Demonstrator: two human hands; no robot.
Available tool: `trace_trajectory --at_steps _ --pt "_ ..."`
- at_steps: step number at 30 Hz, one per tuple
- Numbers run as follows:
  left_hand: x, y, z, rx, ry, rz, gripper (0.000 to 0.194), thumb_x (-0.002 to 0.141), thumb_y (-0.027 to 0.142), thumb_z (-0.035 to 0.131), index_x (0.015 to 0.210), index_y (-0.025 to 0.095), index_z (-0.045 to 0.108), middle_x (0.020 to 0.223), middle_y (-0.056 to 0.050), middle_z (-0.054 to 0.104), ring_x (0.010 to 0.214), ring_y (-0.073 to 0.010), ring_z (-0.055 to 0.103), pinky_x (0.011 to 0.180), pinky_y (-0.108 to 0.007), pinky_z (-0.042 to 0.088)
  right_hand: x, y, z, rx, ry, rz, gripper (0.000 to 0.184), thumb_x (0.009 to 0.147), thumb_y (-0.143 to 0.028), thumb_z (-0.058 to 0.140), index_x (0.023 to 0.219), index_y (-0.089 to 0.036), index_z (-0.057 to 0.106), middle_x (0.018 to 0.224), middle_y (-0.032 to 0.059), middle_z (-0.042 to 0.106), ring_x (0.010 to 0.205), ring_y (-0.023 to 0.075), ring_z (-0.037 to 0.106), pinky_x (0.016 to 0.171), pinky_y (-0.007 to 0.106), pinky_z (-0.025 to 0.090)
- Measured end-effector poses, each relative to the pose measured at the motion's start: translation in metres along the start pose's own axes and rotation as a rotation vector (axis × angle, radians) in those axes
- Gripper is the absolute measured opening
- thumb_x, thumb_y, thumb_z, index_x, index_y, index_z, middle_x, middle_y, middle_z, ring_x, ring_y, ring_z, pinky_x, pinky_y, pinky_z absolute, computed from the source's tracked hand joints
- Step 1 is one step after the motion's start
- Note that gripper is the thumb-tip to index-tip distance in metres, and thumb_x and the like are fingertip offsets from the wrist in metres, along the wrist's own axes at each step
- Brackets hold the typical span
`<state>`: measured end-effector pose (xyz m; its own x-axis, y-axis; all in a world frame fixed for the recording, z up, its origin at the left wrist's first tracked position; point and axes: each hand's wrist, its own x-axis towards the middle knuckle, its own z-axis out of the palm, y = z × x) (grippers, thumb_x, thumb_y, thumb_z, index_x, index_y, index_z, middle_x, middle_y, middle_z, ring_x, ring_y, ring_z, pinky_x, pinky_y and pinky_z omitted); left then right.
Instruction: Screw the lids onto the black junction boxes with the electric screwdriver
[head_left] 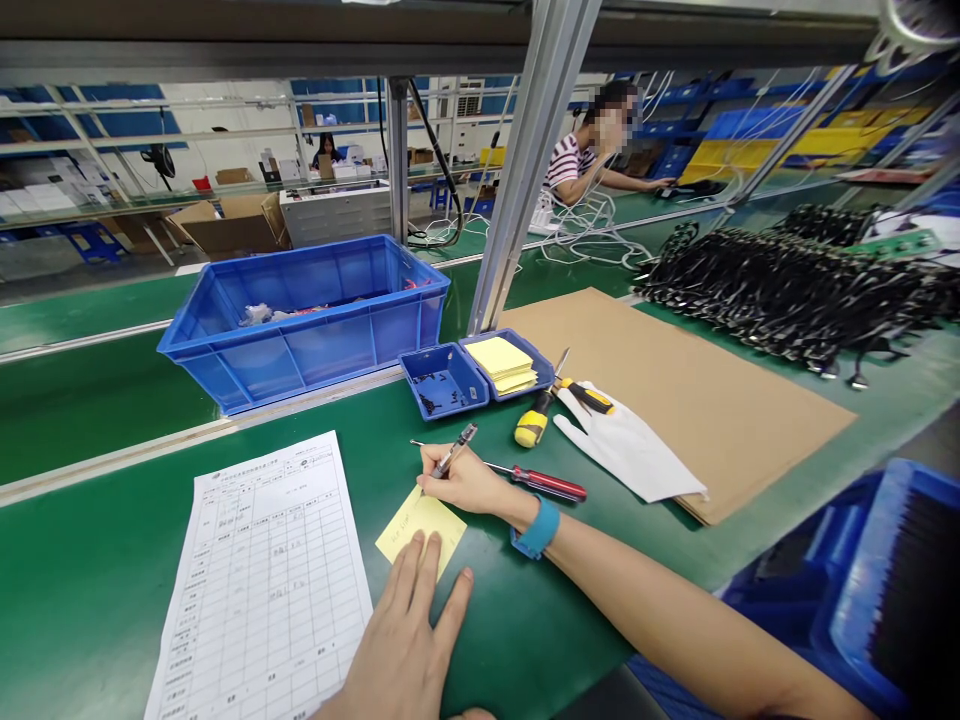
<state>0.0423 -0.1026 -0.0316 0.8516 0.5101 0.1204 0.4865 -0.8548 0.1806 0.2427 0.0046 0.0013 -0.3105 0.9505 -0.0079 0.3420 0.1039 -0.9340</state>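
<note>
My right hand (469, 480), with a blue band at the wrist, grips a pen (454, 452) whose tip meets a yellow paper slip (420, 528). Some handwriting shows on the slip. Spread flat, my left hand (409, 630) rests its fingertips on the slip's lower edge. Left of it lies a printed form (262, 570) with a table and some handwritten entries. A screwdriver with a red and black handle (551, 484) lies behind my right wrist, its shaft partly hidden by the hand.
Behind the slip stand a small blue bin (444, 385) of dark screws and another holding yellow slips (501, 358). Nearby are a yellow-black screwdriver (534, 420), pliers (589, 396), a white glove (637, 455), cardboard (675, 390), a large blue crate (307, 325) and bundled black cables (787, 285). A co-worker (577, 160) sits across.
</note>
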Motion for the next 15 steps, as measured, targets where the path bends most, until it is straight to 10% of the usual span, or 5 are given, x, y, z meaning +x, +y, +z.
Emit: trace_trajectory --at_steps 11,15 --pt "0.000 0.000 -0.004 0.008 -0.014 -0.001 0.102 0.081 0.081 0.038 0.156 0.020 0.006 0.159 -0.023 0.003 0.144 -0.0447 0.014 0.106 -0.055 0.034 0.001 -0.007 -0.002 0.175 0.013 0.105 0.028 0.078 -0.036 0.062 0.067 -0.018 0.044 0.053 -0.0056 0.046 0.047 0.0065 0.039 0.045 0.020 0.029" --pt "0.002 0.000 -0.002 0.054 0.042 0.000 0.105 0.078 0.084 0.037 0.156 0.019 0.009 0.158 -0.026 0.005 0.144 -0.0450 0.013 0.107 -0.054 0.032 0.001 -0.011 -0.001 0.283 -0.017 0.165 0.038 0.080 -0.053 0.059 0.078 -0.019 0.044 0.056 -0.0073 0.048 0.045 0.0068 0.046 0.046 0.023 0.049"
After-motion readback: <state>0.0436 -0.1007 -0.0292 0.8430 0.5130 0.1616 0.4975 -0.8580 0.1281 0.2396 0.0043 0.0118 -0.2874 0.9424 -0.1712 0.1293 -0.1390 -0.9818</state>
